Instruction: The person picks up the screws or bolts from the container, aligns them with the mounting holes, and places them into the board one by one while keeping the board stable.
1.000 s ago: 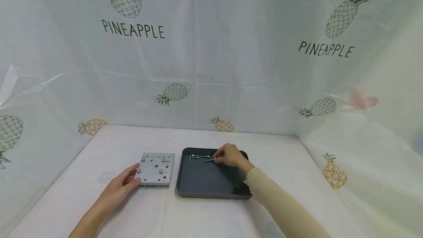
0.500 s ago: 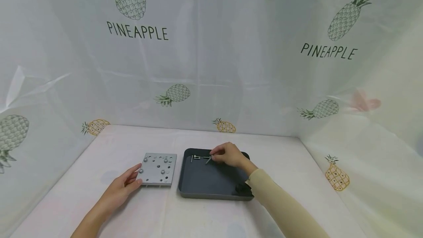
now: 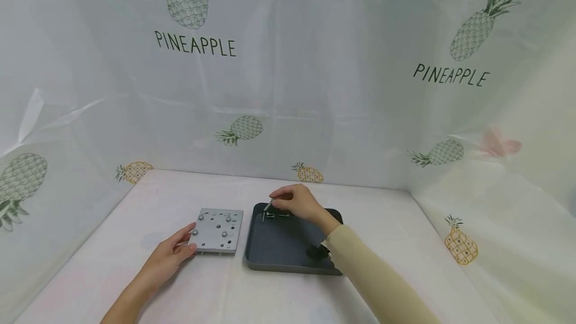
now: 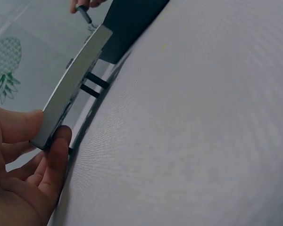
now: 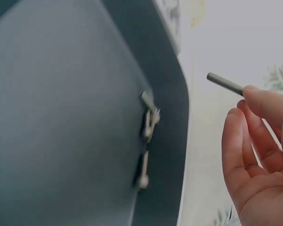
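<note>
My left hand holds a square grey metal plate by its left edge, thumb on top and fingers underneath in the left wrist view. Holes dot the plate, and several screws with round heads sit in its upper face. Below it, dark screw shanks stick out toward the table. Over the far edge of a dark tray, my right hand pinches a metal screw between thumb and fingers. The screw's shank points out of the grip; its other end is hidden in the fingers.
Several loose screws lie along the tray's far wall. A small black object is by the tray's near right corner, beneath the right wrist. A white cloth covers the table, and a pineapple-print curtain hangs behind.
My right hand has lifted the screw from among the others in the tray and moved left toward the plate. The left hand keeps its hold on the plate.
</note>
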{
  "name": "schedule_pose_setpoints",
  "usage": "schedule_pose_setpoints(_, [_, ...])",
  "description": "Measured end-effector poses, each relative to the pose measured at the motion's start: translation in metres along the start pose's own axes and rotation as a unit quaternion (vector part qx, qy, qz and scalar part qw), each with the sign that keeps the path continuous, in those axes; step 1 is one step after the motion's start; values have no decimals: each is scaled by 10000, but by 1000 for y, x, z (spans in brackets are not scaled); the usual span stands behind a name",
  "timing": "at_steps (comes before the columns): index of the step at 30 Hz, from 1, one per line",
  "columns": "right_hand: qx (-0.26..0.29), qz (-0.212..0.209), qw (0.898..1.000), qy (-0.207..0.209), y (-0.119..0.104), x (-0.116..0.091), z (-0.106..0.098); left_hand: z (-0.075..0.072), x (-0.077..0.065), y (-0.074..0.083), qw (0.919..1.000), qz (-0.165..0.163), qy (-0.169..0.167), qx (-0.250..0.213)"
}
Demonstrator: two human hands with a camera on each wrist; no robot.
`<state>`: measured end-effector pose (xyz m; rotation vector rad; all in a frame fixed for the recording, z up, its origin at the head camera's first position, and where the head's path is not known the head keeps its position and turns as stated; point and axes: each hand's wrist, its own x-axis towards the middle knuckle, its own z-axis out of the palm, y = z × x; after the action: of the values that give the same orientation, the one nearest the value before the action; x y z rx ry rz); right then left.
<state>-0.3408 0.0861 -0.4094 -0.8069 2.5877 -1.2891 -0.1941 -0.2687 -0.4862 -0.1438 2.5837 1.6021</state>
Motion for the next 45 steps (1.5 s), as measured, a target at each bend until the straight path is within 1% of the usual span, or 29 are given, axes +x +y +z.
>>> schedule_pose_setpoints(7, [172, -129, 9998, -23, -24, 17, 25, 3, 2, -2, 9999, 9, 62, 107])
schedule_pose_setpoints(16, [356, -338, 9985, -237, -55, 46, 66, 2, 0, -3, 9997, 37, 165, 149])
schedule_pose_setpoints(21, [255, -466, 9981, -310, -69, 58, 85, 2, -1, -4, 9998, 39, 150, 123])
schedule_pose_setpoints(25, [150, -559, 9978, -310, -75, 68, 97, 0, -2, -4, 9998, 32, 138, 140])
schedule_pose_setpoints(27, [157, -626, 9974, -330, -76, 73, 102, 0, -2, -3, 9997, 39, 159, 177])
schedule_pose_setpoints(30, [110, -723, 9965, -402, -75, 82, 106, -1, -3, -2, 9996, 137, 161, 195])
schedule_pose_setpoints(34, [-205, -824, 9953, -462, -70, 90, 108, 1, -1, -4, 9994, 275, 111, 165])
schedule_pose_setpoints(36, [-351, -917, 9940, -492, -68, 93, 107, 2, 0, -4, 9994, 280, 114, 169])
schedule_pose_setpoints(40, [-429, -1071, 9913, -638, -69, 96, 107, 1, -1, -4, 9995, 232, 146, 183])
schedule_pose_setpoints(45, [-409, -1022, 9910, -756, -70, 98, 111, 0, -2, -4, 9994, 263, 138, 186])
